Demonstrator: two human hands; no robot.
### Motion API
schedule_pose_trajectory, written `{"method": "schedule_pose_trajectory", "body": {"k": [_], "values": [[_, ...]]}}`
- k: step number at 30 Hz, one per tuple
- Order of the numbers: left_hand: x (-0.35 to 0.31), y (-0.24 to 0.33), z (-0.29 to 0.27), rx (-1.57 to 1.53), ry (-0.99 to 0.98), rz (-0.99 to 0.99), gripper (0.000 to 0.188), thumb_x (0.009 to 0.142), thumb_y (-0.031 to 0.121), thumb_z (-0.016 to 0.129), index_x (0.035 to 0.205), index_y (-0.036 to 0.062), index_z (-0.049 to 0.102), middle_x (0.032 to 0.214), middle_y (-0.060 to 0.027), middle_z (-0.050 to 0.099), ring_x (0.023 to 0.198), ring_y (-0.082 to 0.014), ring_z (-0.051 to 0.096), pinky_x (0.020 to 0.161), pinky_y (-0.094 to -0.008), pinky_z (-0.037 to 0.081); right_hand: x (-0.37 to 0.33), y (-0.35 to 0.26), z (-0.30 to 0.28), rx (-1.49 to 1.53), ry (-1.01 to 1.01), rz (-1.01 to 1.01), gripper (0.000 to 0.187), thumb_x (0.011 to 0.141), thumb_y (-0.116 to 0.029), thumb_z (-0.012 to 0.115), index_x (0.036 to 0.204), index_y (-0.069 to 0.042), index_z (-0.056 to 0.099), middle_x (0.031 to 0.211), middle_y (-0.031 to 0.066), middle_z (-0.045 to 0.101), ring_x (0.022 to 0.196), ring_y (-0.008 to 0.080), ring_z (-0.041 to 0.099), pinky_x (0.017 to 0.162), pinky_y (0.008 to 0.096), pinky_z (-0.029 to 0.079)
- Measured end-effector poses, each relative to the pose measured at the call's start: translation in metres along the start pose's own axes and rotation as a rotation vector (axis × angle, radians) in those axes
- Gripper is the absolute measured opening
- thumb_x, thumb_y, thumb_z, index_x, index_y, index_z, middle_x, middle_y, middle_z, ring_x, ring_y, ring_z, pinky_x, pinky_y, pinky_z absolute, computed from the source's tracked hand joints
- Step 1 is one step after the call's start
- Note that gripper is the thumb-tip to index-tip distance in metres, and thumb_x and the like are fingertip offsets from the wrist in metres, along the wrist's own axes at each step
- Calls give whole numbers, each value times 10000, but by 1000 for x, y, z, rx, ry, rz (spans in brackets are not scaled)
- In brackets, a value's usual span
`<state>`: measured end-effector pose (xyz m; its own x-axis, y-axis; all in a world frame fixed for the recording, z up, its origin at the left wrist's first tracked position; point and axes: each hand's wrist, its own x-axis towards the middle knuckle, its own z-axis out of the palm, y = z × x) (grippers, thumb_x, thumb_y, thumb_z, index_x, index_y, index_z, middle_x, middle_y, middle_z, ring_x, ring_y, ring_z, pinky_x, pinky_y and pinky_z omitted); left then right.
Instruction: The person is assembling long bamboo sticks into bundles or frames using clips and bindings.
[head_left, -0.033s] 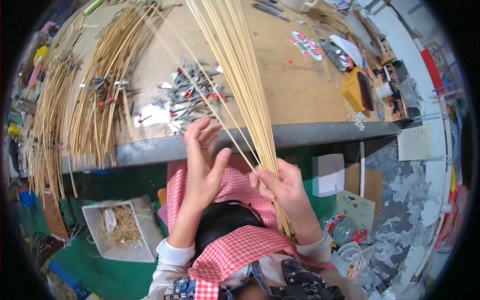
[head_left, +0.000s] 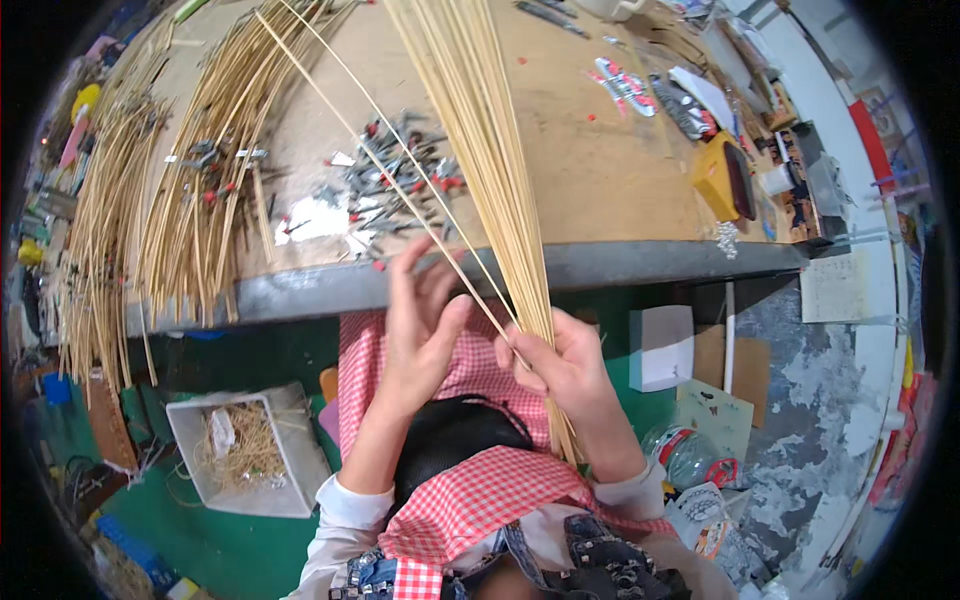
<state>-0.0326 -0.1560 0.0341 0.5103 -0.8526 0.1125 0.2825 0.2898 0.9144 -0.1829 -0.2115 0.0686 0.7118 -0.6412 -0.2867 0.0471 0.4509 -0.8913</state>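
My right hand [head_left: 562, 365] is closed round the lower part of a long bundle of thin, pale bamboo strips [head_left: 490, 150]. The strips fan out away from me over the table edge, and their short ends poke out below the hand. Two single strips [head_left: 385, 165] slant off to the left of the bundle, their lower ends at my right thumb and fingers. My left hand [head_left: 425, 345] is raised beside them, fingers and thumb spread, holding nothing. Its fingertips lie close to the outer strip; whether they touch it I cannot tell.
Many small metal clips [head_left: 400, 180], some red-tipped, are heaped on the table [head_left: 590, 190]. Clipped strip bundles [head_left: 205, 200] hang over its edge at left. A yellow device [head_left: 718, 180] stands at right. Below are a white bin [head_left: 300, 460] with strip scraps and a plastic bottle [head_left: 680, 455].
My left hand has shifted slightly right, nearer the two single strips. The table and its things sit a little differently in the view. My right hand keeps its hold on the bundle.
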Motion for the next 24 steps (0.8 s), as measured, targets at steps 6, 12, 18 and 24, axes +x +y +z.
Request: {"method": "schedule_pose_trajectory", "body": {"k": [6,12,18,24], "values": [[13,-14,-19,-60,-174,-208,436,968,125,453,1357,-34,337,1251,-134,524,1112,-180,536,937,-301,439,45,28,16,-205,19,-76,163,954,-96,495,1079,4,523,725,5,539,485,26,412,418,173,318],[39,-50,-15,-53,-247,-201,450,958,121,479,1368,-24,364,1283,-141,518,1126,-179,536,954,-293,422,75,23,-23,-866,249,-255,161,871,-76,577,1001,18,561,629,48,564,519,153,550,468,292,424],[27,-47,-33,138,-157,-98,395,938,10,451,1331,-6,423,1256,-122,548,1122,-185,548,953,-284,415,114,-7,-58,-1475,476,-420,179,853,-142,571,845,33,537,809,255,613,815,435,603,696,509,475],[14,-57,-21,227,-204,-36,269,912,-37,454,1169,-34,534,1130,-110,589,954,-168,633,840,-271,476,138,-7,-106,-1570,491,-360,211,835,-172,593,927,18,598,819,245,618,816,412,605,715,490,469]]}}
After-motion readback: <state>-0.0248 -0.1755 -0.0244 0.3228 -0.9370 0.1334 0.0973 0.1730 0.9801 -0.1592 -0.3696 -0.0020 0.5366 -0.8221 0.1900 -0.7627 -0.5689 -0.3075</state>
